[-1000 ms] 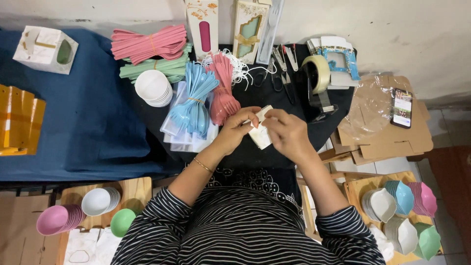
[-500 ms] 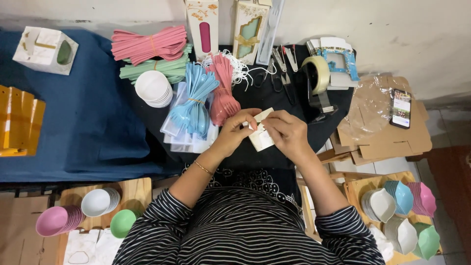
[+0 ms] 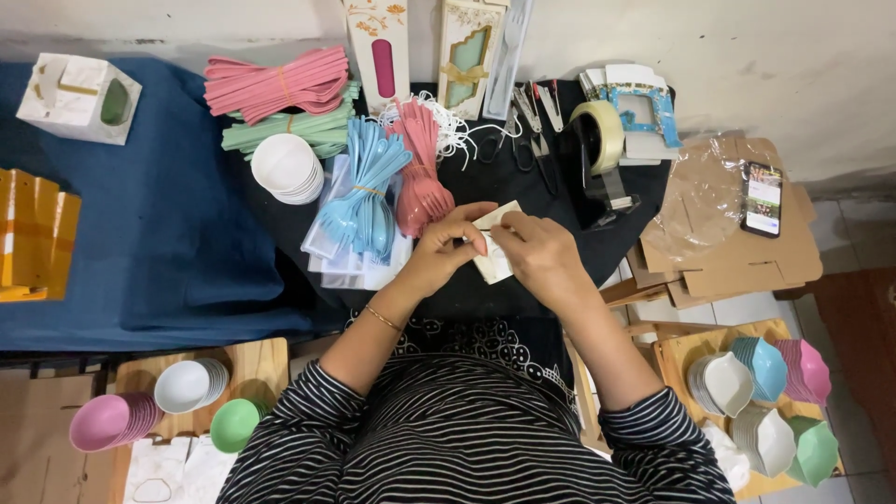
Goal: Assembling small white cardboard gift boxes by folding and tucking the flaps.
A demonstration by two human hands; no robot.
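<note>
Both hands met mid-bench over the dark cloth (image 3: 523,299). Left hand (image 3: 446,250) and right hand (image 3: 537,257) each had a closed grip on the small white card packet (image 3: 495,266), pinched between fingertips from either side, held just above the bench. Work looked mid-step: packet not yet set down. Blue fork bundle (image 3: 359,196) and pink fork bundle (image 3: 425,182) lay banded just left of the hands, untouched.

The cream paper piece (image 3: 495,254) has tilted lower between the hands.
</note>
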